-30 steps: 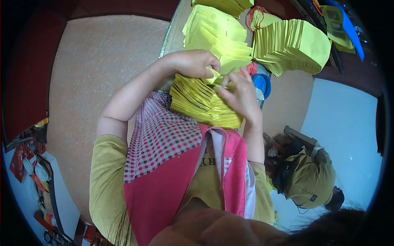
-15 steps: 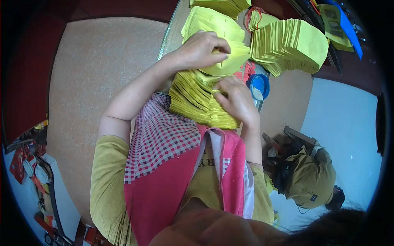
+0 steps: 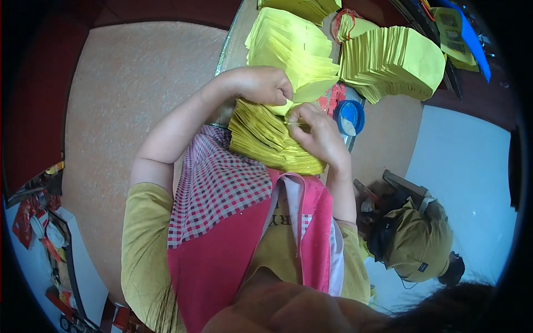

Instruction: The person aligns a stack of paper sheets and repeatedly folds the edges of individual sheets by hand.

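My left hand [image 3: 265, 84] is closed, its fingertips pinching the folded edge of a yellow paper sheet [image 3: 282, 106]. Just to the right, my right hand [image 3: 321, 132] is closed too, thumb and forefinger pinched by a thin pale strip too small to name. Both hands work above a thick stack of folded yellow paper [image 3: 266, 133] that lies against my apron. Beyond my left hand, a fanned pile of lighter yellow sheets [image 3: 291, 47] lies on the table. A blue round tub [image 3: 360, 117] with something whitish inside stands beside my right hand.
Another big yellow paper stack [image 3: 394, 61] stands at the right of the table, near a bundle with red string [image 3: 347, 25]. Red paper scraps [image 3: 333, 99] lie near the tub. Another person [image 3: 422, 241] is bent over at the lower right. Assorted items [image 3: 47, 227] crowd the left.
My left hand has come down from the fanned pile toward my right hand, now pinching a sheet at the near stack. My right hand has barely moved.
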Demonstrator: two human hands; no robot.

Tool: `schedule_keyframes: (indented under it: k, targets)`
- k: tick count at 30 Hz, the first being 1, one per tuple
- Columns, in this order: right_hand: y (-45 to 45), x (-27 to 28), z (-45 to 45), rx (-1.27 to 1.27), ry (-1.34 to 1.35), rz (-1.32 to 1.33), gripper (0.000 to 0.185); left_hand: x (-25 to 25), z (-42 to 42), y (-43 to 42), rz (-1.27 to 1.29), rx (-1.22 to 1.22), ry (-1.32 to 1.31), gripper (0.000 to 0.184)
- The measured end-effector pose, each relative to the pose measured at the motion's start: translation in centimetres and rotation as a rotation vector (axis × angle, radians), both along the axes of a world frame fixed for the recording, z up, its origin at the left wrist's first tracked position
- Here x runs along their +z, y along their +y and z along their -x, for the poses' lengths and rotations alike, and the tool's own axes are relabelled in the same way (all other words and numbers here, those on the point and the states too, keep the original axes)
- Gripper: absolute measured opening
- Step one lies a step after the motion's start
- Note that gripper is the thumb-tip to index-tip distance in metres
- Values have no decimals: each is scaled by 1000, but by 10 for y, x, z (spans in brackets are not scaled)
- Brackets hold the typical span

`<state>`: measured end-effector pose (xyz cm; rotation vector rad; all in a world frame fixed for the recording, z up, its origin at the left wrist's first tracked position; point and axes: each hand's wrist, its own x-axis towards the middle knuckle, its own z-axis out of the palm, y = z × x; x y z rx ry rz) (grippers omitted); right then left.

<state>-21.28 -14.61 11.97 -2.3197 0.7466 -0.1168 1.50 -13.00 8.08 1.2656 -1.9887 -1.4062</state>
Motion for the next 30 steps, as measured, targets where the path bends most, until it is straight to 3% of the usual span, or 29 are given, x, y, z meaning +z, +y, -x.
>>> schedule_keyframes:
  k: [4,7,11,17,19,21,22,26,28,30]
  targets:
    - [-6,3,0,-155,34,37,19,4,3,4,24,-4,-36,28]
    - [-2,0,-4,-96,11,80,17,5,9,-1,-17,11,-126,30]
    - [1,5,0,-53,17,93,14,-16,5,3,92,108,-33,28]
    - [-11,-2,-3,-117,-69,177,15,9,13,3,-96,-40,-15,19]
    - [-12,-1,-3,-121,-59,153,14,2,13,4,-12,13,60,18]
    - [-7,10,2,-51,-133,500,15,0,9,6,38,68,39,17]
    - [-2,15,2,-55,-131,499,15,-1,9,6,94,114,19,16]
    - [5,12,1,102,67,253,21,-1,16,-2,387,263,-21,15]
    - [-1,2,2,119,124,223,21,2,18,-4,759,513,-131,15]
    - [-2,7,1,71,56,144,24,11,9,-1,709,505,-32,16]
